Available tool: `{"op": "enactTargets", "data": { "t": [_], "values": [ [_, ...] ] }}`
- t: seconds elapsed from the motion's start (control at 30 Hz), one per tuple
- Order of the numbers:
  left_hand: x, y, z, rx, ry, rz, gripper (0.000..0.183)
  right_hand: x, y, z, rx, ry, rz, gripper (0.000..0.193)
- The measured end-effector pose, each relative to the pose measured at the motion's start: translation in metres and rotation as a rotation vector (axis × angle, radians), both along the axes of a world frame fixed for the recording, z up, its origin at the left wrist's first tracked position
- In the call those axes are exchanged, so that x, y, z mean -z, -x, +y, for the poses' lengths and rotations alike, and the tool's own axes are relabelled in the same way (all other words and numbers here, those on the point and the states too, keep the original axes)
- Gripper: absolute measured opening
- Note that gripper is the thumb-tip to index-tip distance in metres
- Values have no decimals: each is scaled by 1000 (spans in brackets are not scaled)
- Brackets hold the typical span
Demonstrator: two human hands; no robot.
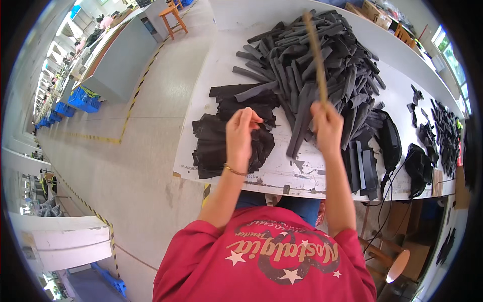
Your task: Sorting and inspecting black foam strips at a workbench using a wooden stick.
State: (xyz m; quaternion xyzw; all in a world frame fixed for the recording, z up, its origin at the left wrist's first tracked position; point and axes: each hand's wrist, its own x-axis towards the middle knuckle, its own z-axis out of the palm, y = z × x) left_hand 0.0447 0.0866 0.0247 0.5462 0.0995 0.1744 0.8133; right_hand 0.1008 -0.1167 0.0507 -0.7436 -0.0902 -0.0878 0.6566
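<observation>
My right hand point(328, 128) is closed around a long, thin wooden stick point(316, 53), which points up and away over a big heap of dark grey fabric tubes point(282, 55). One long grey tube point(301, 123) lies just left of that hand, its near end over the white table point(312, 176). My left hand point(239, 133) is raised over stacked black fabric pieces point(209, 143), fingers bent and pinched together. Whether anything is between those fingertips is hidden.
Flat dark strips point(361, 168) and a black bag-like item point(388, 138) sit at the right, with cables point(390, 189) hanging off the table edge. Another dark pile point(445, 128) lies farther right. Beyond the left edge is floor point(146, 166) with striped tape; a stool point(172, 20) stands far off.
</observation>
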Motion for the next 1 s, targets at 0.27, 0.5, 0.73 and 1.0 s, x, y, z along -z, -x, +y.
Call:
{"op": "enactTargets", "data": {
  "t": [0.27,0.5,0.73,1.0],
  "values": [
    [-7,16,63,326,-1236,-95,16,3,-20,-17,-14,124,-43,20],
    [7,29,52,267,-1405,-132,15,59,51,-52,-161,254,137,17],
    [40,6,65,359,-1469,-58,13,64,68,-59,-165,300,153,15],
    [13,2,77,337,-1035,128,13,39,74,-85,-322,761,-234,14]
  ]
}}
